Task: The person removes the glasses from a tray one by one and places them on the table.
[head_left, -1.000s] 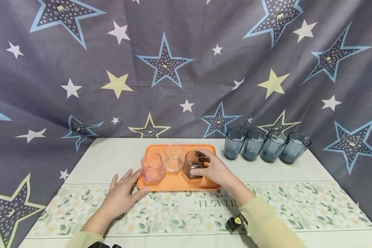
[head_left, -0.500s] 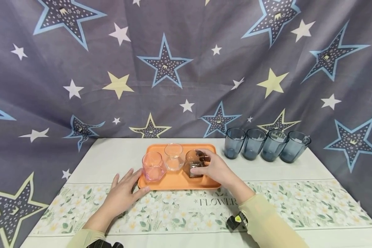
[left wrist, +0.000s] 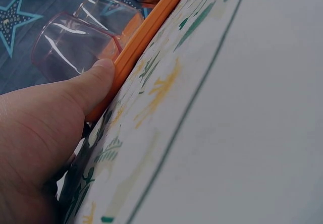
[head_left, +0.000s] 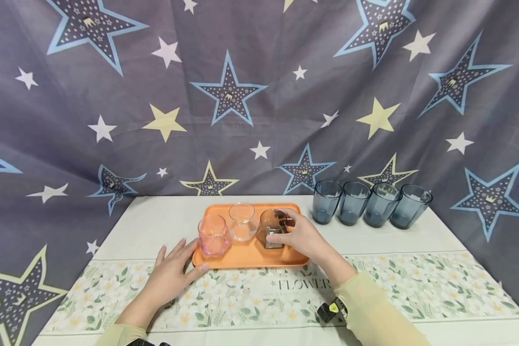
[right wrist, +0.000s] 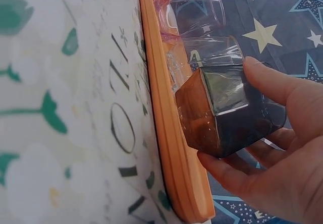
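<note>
Slight shifting of the head view is noted since the earlier frames, the scene being set marginally lower; the arrangement itself is kept.

Left hand (head_left: 173,269): fingers spread wide, nothing gripped; thumb rested on the front rim of an orange tray (head_left: 251,260), fingertips placed at its left end.

Pink glass (head_left: 215,243): faceted, stood upright on the tray's left part, close by those fingertips; whether it is touched cannot be told.

Clear glass (head_left: 242,228): stood upright, set further back, between its pink and brown neighbours, its right side near the latter.

Brown glass (head_left: 265,230): located over the tray's right part, gripped between thumb and curled fingers of the right hand (head_left: 302,236), by which its right side is partly hidden. Whether its base is touching the tray cannot be told.

Light-green sleeve (head_left: 376,307) and black wrist device (head_left: 328,310): extended across a floral band (head_left: 242,305), the lettering's end being covered by the forearm.

Blue glasses (head_left: 353,204), four: ranged closely in a row at the back right of the counter (head_left: 164,211), before a star-patterned curtain (head_left: 277,53).
</note>
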Action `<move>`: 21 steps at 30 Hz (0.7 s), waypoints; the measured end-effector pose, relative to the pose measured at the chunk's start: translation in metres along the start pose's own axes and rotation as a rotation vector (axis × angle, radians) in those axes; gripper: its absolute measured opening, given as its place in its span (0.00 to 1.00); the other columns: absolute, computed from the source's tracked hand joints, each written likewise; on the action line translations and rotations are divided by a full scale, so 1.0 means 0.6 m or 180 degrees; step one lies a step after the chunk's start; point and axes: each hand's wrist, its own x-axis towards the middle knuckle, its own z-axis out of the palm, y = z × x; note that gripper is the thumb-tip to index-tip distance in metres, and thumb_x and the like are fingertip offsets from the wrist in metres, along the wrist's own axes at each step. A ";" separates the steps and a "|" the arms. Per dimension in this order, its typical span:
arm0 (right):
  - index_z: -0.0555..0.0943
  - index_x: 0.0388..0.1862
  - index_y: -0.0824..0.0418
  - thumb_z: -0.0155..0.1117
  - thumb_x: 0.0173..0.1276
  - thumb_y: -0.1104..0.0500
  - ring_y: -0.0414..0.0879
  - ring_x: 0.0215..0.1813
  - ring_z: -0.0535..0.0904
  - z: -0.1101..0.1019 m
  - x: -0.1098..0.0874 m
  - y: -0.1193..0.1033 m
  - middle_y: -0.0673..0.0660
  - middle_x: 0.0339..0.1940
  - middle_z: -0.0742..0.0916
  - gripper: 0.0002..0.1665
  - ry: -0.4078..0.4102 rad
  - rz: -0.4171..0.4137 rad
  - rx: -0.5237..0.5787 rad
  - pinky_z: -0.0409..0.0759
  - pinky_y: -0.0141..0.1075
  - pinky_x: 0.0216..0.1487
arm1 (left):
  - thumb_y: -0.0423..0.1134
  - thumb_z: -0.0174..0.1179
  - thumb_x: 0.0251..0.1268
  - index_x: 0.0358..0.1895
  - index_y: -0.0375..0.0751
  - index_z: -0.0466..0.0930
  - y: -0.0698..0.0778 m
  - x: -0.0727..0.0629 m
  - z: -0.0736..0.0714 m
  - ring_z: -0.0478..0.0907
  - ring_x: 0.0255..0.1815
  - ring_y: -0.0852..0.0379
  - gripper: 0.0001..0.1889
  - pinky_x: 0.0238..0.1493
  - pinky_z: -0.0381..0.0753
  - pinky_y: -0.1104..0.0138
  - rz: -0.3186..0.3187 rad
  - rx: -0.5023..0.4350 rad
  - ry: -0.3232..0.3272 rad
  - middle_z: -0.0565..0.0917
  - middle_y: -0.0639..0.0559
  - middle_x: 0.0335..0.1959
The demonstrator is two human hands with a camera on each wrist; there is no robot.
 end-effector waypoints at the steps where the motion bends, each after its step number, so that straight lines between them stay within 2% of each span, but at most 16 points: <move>1: 0.73 0.85 0.50 0.89 0.64 0.47 0.64 0.82 0.71 -0.001 -0.001 0.000 0.59 0.81 0.78 0.53 0.0004 0.0005 0.0004 0.72 0.64 0.79 | 0.64 0.66 0.79 0.85 0.34 0.67 0.000 0.000 0.000 0.58 0.86 0.28 0.46 0.82 0.33 0.25 -0.0003 -0.0008 -0.0004 0.72 0.33 0.81; 14: 0.74 0.85 0.51 0.90 0.63 0.48 0.64 0.80 0.73 -0.008 -0.006 -0.004 0.60 0.79 0.79 0.53 0.0127 -0.0088 -0.0132 0.73 0.63 0.77 | 0.65 0.66 0.78 0.85 0.35 0.68 0.002 -0.001 0.005 0.58 0.86 0.29 0.46 0.82 0.34 0.26 -0.0016 -0.0038 -0.0015 0.73 0.35 0.81; 21: 0.75 0.84 0.50 0.90 0.62 0.47 0.62 0.80 0.73 -0.016 -0.009 -0.006 0.58 0.78 0.81 0.53 0.0129 -0.0251 -0.0126 0.70 0.65 0.79 | 0.65 0.66 0.78 0.84 0.35 0.69 -0.001 0.000 0.002 0.59 0.86 0.29 0.45 0.81 0.35 0.25 -0.0007 0.0004 0.0023 0.73 0.35 0.81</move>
